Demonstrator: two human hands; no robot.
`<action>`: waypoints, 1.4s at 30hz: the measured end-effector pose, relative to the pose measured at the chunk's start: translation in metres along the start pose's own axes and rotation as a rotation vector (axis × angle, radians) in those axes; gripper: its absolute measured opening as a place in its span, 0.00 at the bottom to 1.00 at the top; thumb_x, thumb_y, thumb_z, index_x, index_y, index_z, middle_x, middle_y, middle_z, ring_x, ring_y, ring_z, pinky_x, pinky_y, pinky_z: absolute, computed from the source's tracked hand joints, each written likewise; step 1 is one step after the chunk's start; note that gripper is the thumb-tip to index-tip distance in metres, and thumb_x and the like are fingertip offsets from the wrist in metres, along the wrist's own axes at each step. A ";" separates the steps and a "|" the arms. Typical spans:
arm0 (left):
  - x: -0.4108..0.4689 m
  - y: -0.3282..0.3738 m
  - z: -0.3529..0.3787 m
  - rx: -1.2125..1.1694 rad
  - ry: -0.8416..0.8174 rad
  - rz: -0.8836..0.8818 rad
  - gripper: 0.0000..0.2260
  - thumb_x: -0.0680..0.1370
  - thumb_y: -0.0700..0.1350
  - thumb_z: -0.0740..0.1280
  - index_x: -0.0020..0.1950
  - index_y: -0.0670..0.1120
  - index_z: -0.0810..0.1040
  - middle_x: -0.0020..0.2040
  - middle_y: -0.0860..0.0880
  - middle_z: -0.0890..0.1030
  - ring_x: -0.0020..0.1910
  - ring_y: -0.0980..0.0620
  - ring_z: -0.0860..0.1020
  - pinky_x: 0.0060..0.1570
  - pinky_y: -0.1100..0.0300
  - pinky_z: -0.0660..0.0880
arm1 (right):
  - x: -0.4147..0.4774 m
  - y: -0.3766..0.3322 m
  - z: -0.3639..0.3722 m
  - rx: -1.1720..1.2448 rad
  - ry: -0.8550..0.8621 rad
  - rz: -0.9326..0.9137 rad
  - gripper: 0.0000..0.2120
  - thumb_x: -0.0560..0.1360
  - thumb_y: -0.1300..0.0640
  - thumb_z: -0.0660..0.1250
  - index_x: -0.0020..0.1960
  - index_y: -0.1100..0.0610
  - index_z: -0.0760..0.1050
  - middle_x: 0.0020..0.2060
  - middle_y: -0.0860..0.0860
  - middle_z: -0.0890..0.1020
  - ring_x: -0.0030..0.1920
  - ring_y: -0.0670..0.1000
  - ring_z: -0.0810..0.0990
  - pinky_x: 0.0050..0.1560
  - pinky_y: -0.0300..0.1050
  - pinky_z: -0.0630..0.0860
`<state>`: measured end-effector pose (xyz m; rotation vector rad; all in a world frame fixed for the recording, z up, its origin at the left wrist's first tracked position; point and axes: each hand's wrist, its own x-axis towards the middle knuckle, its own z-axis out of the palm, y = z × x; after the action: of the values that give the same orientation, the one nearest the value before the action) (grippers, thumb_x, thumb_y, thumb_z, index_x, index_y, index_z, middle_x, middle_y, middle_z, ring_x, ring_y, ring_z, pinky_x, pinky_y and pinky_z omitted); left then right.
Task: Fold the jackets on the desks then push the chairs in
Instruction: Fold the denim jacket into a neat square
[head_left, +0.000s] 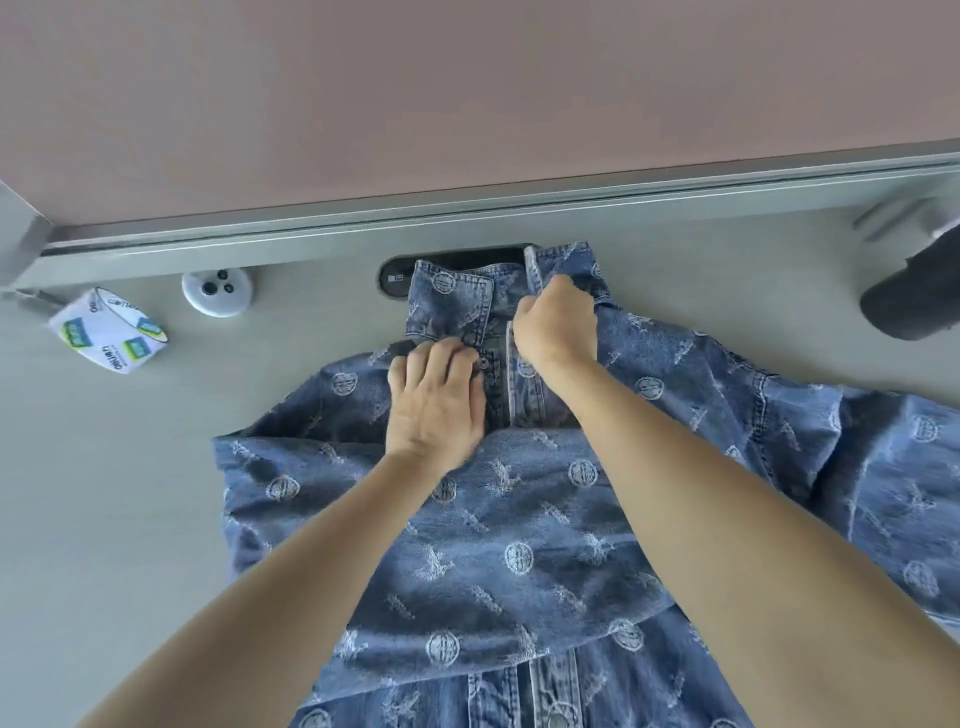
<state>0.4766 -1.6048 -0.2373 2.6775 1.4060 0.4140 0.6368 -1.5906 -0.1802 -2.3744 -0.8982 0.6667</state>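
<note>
Item in hand: one denim jacket (519, 519), front-up on the grey desk (130, 493), collar (449, 293) toward the far partition. Some cloth already laid across the chest, but folding judged early, the right side spread wide and the chairs, none in view, not yet pushed in. Two bare hands on it: left hand (436, 400) with fingers curled on the front edge just below the collar, right hand (556, 322) fisted round the opposite front edge beside the collar. Also counted: one paper cup (109, 330) on its side, one round white fitting (217, 292), one dark object (914, 296) at the desk's right.
</note>
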 end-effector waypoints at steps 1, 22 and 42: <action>0.000 0.001 0.001 -0.016 0.000 -0.030 0.14 0.80 0.48 0.60 0.63 0.45 0.75 0.62 0.47 0.75 0.59 0.44 0.70 0.62 0.46 0.62 | 0.002 0.000 0.003 0.026 0.006 0.001 0.08 0.82 0.59 0.60 0.56 0.63 0.71 0.44 0.55 0.77 0.45 0.57 0.79 0.36 0.49 0.73; 0.056 0.009 -0.020 0.139 -0.298 0.030 0.10 0.82 0.47 0.58 0.63 0.51 0.68 0.57 0.44 0.64 0.58 0.42 0.64 0.63 0.43 0.60 | -0.032 0.082 0.019 -0.246 0.046 -0.633 0.11 0.78 0.61 0.64 0.58 0.64 0.75 0.52 0.59 0.76 0.53 0.60 0.75 0.57 0.56 0.75; -0.005 0.000 -0.002 0.074 -0.303 -0.177 0.34 0.79 0.67 0.42 0.82 0.53 0.43 0.82 0.53 0.45 0.80 0.50 0.40 0.78 0.47 0.43 | -0.051 0.089 0.013 -0.627 -0.144 -0.451 0.32 0.80 0.37 0.36 0.82 0.48 0.41 0.81 0.49 0.42 0.81 0.55 0.43 0.79 0.57 0.47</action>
<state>0.4732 -1.6093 -0.2365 2.5047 1.5683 -0.0581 0.6355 -1.6810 -0.2311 -2.5012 -1.8565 0.4118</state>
